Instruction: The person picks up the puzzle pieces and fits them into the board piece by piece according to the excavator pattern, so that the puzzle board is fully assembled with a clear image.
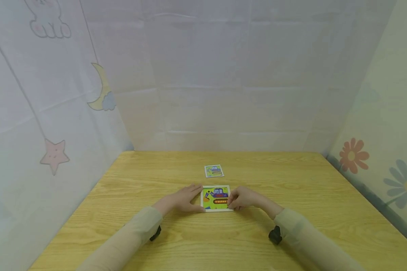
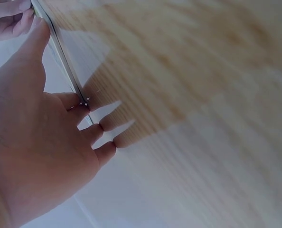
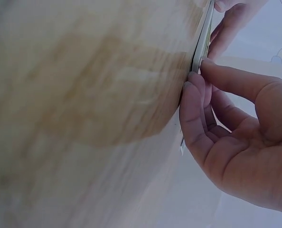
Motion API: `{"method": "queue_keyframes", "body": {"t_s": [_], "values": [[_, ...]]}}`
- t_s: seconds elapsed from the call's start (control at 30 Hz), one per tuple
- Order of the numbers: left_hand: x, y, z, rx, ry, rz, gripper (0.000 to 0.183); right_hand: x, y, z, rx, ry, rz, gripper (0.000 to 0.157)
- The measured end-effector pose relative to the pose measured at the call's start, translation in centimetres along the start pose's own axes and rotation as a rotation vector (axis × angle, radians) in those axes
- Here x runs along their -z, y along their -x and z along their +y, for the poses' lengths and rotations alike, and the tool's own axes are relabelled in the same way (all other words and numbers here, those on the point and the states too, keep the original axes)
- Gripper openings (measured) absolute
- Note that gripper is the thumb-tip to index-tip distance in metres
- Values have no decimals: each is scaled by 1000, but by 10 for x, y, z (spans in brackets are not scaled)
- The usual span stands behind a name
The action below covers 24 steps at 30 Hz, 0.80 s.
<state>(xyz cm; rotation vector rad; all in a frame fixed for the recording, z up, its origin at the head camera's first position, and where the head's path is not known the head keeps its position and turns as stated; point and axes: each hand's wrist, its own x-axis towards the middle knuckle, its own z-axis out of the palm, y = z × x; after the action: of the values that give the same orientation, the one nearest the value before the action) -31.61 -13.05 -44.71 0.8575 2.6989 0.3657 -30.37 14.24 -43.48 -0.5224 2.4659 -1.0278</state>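
Observation:
A white-framed puzzle (image 1: 215, 198) with a purple-and-orange excavator on green lies flat on the table. My left hand (image 1: 184, 198) rests along its left side, fingers spread and fairly straight, thumb at the near left corner. In the left wrist view that hand (image 2: 41, 147) has its fingertips on the table and the frame's edge. At the right side, my right hand (image 1: 247, 197) pinches the puzzle's edge with bent fingers. The right wrist view shows this hand (image 3: 240, 137) with its thumb on the frame and other fingers curled against the edge; whether a loose piece is between them is hidden.
A small picture card (image 1: 213, 171) with a similar excavator lies just beyond the puzzle. The wooden table (image 1: 149, 169) meets a pale cloth backdrop (image 1: 224, 94) at its far edge. Printed cloths hang at both sides.

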Motion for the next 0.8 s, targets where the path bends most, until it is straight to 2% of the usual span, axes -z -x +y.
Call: {"method": "queue_keyframes", "body": {"t_s": [0.27,0.43,0.57,0.8], "values": [[2,-2,5,10,-74,15,89,4,2,2,-5,-10,-14,8],[4,-7,12,35,-107,14,89,8,5,6,-12,15,-9,8],[2,-12,11,51,-131,12,90,10,8,5,-10,0,-21,9],[3,-15,7,65,-109,10,92,11,10,1,-12,-34,-34,15]]}}
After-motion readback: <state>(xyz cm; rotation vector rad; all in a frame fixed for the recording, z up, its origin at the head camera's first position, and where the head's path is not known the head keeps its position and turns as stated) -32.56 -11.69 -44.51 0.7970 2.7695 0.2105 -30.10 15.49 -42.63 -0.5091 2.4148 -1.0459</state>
